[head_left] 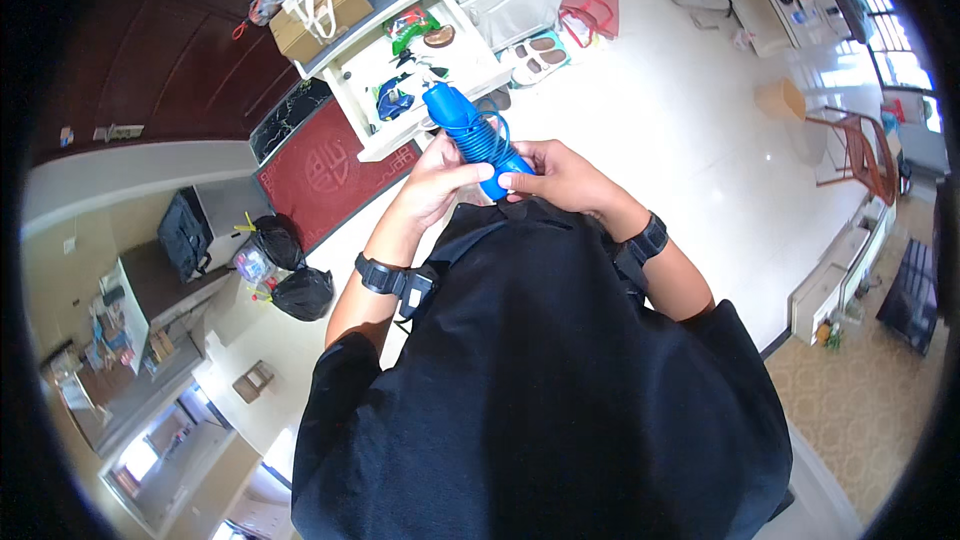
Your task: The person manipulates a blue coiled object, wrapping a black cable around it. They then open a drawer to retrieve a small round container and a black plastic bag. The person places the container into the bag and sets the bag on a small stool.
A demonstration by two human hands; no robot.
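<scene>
Both hands hold a blue handheld device with a blue cord coiled around it, possibly a jump rope or a corded tool. My left hand grips its left side, with the thumb across the lower end. On the right side, my right hand closes around the same end, its thumb nearly meeting the other one. Beyond the device a white drawer stands pulled out, holding a green and red packet, a brown oval object and a dark blue item.
A cardboard box with white straps rests on the cabinet top. White shoes and a red bag stand on the floor beside the cabinet. A red doormat and black bags lie to the left; a wooden chair is at right.
</scene>
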